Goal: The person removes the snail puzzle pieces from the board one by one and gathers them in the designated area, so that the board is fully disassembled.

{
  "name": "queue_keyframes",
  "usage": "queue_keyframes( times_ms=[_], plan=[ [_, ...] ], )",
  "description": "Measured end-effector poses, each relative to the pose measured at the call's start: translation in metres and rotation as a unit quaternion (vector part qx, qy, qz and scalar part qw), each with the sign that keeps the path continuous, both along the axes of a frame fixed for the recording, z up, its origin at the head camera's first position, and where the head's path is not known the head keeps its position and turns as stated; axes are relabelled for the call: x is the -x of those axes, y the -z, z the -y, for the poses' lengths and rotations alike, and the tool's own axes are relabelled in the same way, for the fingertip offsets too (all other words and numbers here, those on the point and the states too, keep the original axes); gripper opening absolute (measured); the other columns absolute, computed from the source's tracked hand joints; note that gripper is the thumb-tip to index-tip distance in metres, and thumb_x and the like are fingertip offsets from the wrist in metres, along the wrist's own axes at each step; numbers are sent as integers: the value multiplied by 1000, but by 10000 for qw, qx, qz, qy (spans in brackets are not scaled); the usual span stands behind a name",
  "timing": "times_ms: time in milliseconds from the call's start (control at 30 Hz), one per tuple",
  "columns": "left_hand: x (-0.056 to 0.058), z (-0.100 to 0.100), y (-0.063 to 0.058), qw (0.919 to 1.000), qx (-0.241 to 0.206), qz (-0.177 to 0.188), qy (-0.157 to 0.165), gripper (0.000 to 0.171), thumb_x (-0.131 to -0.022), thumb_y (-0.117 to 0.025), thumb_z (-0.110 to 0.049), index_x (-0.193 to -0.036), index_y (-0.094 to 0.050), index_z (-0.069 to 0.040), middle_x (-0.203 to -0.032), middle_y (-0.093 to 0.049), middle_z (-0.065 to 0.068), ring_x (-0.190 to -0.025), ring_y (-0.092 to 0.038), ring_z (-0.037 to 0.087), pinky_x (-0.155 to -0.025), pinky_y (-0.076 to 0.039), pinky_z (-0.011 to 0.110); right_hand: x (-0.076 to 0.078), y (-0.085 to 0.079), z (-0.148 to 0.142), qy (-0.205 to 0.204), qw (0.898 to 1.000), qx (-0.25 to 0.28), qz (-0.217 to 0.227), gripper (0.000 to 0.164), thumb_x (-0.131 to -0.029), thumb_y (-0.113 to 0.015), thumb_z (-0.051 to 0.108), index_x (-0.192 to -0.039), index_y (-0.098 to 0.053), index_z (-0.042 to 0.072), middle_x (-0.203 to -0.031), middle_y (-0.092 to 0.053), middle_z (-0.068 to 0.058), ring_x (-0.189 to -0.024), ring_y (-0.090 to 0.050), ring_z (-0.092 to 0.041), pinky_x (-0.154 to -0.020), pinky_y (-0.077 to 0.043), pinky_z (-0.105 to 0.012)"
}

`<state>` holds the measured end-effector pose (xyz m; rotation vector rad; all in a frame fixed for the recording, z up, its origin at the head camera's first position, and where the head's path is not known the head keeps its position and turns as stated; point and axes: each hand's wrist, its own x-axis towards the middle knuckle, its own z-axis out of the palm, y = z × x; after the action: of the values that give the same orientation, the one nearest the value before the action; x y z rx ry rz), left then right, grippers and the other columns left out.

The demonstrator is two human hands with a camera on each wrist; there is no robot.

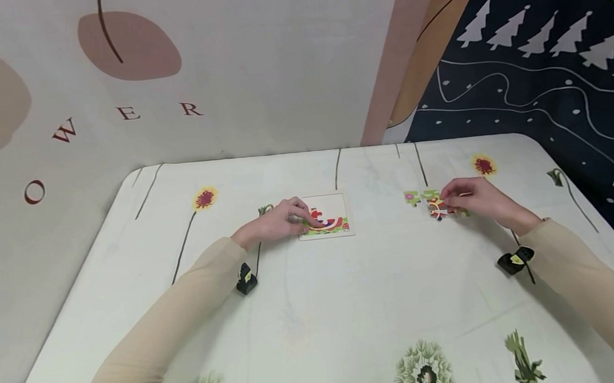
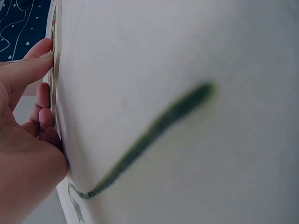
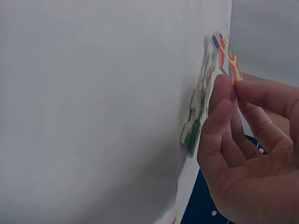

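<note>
A shallow puzzle board (image 1: 332, 202) lies at the middle of the table, its lower part filled with red, blue and green pieces (image 1: 331, 226). My left hand (image 1: 277, 221) rests at the board's left side, the index finger reaching over the fitted pieces. In the left wrist view the thumb and fingertips (image 2: 44, 60) touch the board, seen edge-on. With thumb and index finger, my right hand (image 1: 479, 200) pinches a red and yellow puzzle piece (image 3: 223, 51) raised over the loose pieces. Parts of the loose pieces are hidden behind that hand.
Several loose puzzle pieces, among them a green one with a pink flower (image 1: 412, 198), lie right of the board. The white tablecloth (image 1: 343, 304) has printed flowers. Patterned cloth (image 1: 281, 72) hangs behind the table. Each wrist wears a small black camera (image 1: 246, 280).
</note>
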<state>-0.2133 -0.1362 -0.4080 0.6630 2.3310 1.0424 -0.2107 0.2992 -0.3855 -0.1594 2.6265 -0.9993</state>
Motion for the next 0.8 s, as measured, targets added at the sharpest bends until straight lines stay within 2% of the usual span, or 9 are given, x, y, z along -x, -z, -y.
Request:
queue_keyframes(
  times_ms=[200, 467, 800],
  plan=[
    [0, 0, 0, 10000, -13, -16, 27, 25, -94, -63, -8, -115, -75, -11, -126, -50, 10, -127, -38, 30, -110, -30, 56, -3, 1, -2, -130, 9998, 77, -110, 23, -98, -62, 14, -114, -64, -2, -98, -67, -7, -78, -58, -7, -71, -47, -23],
    [-2, 0, -3, 9998, -82, -131, 128, 26, -93, -63, -6, -116, -75, -10, -123, -51, 11, -123, -40, 29, -108, -31, 53, -4, 4, -3, -240, 9992, -182, -267, 21, -98, -62, 14, -113, -66, -1, -102, -65, -11, -80, -50, -11, -67, -44, -24],
    [-2, -1, -4, 9999, 3, -118, 67, 26, -93, -64, -7, -115, -76, -12, -124, -51, 9, -125, -39, 30, -110, -30, 55, -4, 6, -4, -382, 9981, -321, -368, 20, -98, -60, 12, -111, -67, -1, -108, -66, -16, -86, -50, -15, -72, -44, -21]
  ],
)
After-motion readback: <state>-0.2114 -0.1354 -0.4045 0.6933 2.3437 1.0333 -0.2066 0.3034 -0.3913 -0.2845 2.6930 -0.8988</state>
